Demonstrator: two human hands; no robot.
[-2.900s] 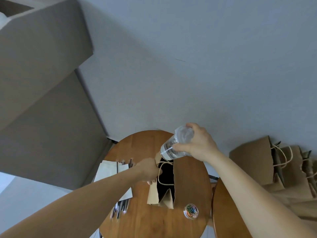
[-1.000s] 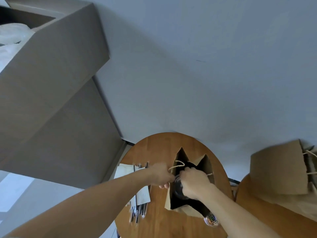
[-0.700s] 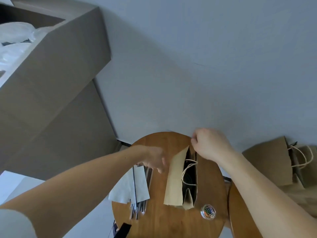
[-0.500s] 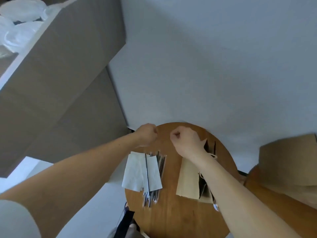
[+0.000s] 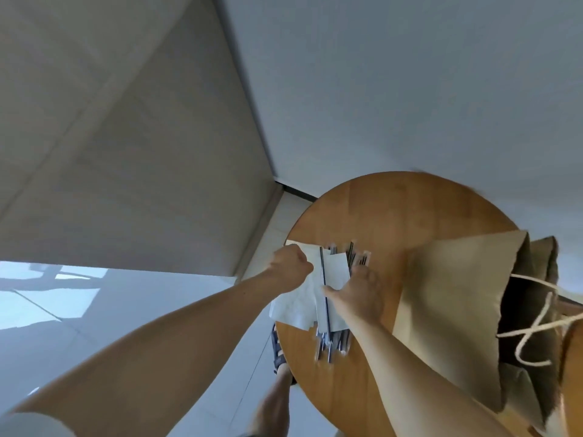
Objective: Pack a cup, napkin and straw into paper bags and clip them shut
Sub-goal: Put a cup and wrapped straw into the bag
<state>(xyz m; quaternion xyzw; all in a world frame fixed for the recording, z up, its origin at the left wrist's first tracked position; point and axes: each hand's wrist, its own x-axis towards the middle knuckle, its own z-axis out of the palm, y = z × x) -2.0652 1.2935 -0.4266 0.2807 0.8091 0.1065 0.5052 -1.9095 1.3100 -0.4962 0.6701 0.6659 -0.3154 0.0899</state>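
My left hand [image 5: 291, 268], fisted, pinches a napkin [image 5: 295, 302]; my right hand [image 5: 359, 291] spreads flat on the straws [image 5: 328, 326]. Several napkins could lift together, scattering straws toward six o'clock.

Round wooden table [image 5: 394, 216] with a warm brown top sits in front of me, pushed up near a plain pale grey wall [image 5: 410, 74]. To my left a big beige cabinet block [image 5: 126, 137] with flat panels. Below it a glossy light tiled floor [image 5: 63, 310], with bright window glare reflected on it. Soft daylight, no hard shadows.
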